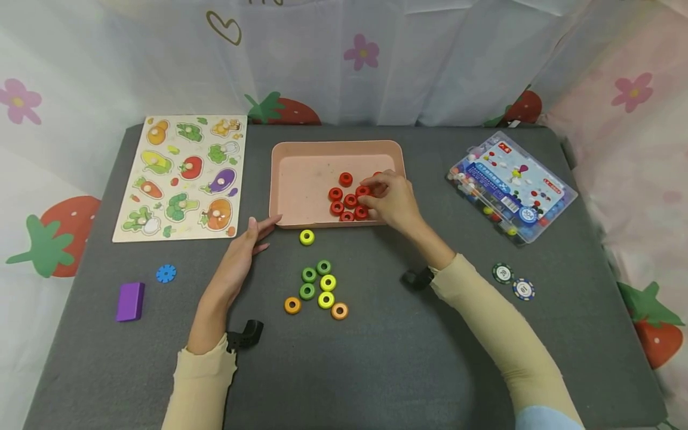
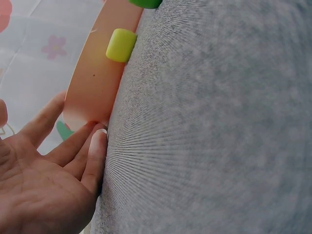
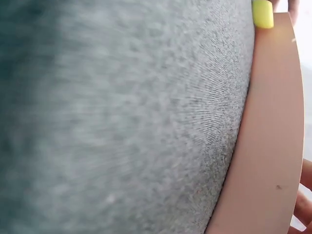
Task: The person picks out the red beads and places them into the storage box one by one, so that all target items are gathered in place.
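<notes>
A shallow pink tray [image 1: 301, 179] holds several red rings [image 1: 346, 179], gathered in its right half. My right hand [image 1: 395, 200] reaches over the tray's near right side, with thumb and index fingertip pinching a red ring [image 1: 363, 190] among the others. In the right wrist view, the tray's outer wall [image 3: 268, 122] hides most of that hand. My left hand [image 1: 239, 254] has its fingers extended, with fingertips touching the tray's near left corner; the left wrist view shows its palm [image 2: 44, 190]. A yellow ring [image 1: 307, 237] stands just outside the tray's near wall.
Nearer me lie green rings [image 1: 309, 275], yellow rings [image 1: 328, 282] and orange rings [image 1: 292, 306]. A vegetable puzzle board [image 1: 180, 179], blue disc [image 1: 166, 273] and purple block [image 1: 130, 302] are left. Rightward are a clear plastic case [image 1: 513, 185] and poker chips [image 1: 503, 273].
</notes>
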Demonstrator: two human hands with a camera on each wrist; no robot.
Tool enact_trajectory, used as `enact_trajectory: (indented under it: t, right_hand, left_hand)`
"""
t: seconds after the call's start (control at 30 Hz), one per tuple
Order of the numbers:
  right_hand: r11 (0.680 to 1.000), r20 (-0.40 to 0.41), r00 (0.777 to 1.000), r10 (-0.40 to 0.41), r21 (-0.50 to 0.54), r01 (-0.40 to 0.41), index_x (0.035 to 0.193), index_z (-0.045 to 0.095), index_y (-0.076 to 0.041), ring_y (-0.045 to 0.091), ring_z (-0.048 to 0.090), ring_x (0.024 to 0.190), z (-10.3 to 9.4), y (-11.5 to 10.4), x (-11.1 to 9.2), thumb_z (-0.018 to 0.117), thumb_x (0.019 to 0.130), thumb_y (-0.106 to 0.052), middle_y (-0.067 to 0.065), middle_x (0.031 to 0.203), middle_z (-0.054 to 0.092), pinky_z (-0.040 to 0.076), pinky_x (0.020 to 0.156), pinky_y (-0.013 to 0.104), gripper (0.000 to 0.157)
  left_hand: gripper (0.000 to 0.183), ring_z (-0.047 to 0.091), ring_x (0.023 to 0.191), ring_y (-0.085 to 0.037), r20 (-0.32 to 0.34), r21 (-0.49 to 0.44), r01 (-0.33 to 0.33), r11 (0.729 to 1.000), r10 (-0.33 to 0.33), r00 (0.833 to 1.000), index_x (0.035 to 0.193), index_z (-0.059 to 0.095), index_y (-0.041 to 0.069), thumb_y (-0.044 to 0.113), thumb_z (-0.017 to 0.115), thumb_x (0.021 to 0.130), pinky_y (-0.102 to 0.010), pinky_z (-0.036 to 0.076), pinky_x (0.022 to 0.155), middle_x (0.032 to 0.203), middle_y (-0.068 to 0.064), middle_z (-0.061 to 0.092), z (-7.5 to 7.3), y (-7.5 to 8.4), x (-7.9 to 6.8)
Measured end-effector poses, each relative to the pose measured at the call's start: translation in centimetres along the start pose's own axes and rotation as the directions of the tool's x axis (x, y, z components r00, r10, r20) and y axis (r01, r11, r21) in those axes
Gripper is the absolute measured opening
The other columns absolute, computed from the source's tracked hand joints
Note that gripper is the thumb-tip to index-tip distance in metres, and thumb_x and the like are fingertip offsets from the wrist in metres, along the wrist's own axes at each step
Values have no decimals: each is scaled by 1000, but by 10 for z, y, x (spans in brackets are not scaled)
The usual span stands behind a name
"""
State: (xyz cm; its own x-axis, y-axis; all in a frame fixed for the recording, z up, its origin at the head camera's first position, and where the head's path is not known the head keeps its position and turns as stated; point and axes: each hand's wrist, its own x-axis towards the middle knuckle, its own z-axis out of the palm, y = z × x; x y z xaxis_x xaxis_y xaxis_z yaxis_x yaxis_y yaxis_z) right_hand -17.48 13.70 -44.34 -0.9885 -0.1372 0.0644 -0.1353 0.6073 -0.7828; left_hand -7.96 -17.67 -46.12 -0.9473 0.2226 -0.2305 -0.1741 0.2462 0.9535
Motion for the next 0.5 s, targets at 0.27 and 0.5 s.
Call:
enact_trajectory:
  t: [0.27, 0.5]
  right_hand:
    - [999, 26, 999, -33, 8, 32, 103, 78, -6, 20, 56, 76, 7, 4, 5, 84, 81, -10, 8, 92, 65, 46, 67, 29, 23]
    - [999, 32, 999, -28, 26, 27, 100, 78, -5, 19, 58, 73, 8, 4, 5, 81, 84, -7, 7, 86, 67, 45, 61, 24, 16]
  left_hand:
    - [63, 28, 149, -13, -2, 0, -2, 1000, 2, 1000, 152, 44, 24, 56, 14, 107, -45, 31, 119, 159, 6, 37, 1, -1, 0]
    - [62, 28, 149, -12, -5, -6, 1, 1000, -1, 1000, 152, 44, 23, 58, 21, 106, -44, 32, 119, 159, 6, 37, 1, -2, -1]
